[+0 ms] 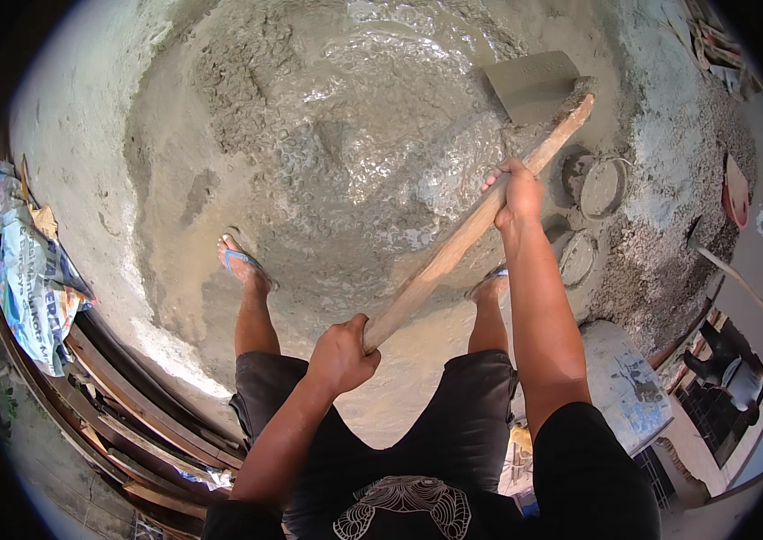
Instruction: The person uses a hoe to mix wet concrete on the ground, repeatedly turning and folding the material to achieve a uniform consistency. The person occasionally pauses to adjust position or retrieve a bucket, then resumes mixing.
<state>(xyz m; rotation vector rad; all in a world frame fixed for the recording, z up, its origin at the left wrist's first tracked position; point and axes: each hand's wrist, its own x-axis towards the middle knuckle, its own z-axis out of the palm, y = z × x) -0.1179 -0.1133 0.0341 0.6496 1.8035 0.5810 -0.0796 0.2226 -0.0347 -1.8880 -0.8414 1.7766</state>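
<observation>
Left fingers (367, 363), right fingers (516, 171): curled round long brown wooden handle (449, 254) | beyond right fingers: broad grey metal blade (530, 87), wet grey mix (372, 153)

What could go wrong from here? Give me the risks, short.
The hoe, gripped in both hands, might catch a foot if it swings toward the legs: the left foot and right foot wear only open flip-flops.

Wet grey mix could splash onto the bare shins and arms.

Two buckets stand close to the hoe and right forearm, so a sideways move may knock one.
</observation>
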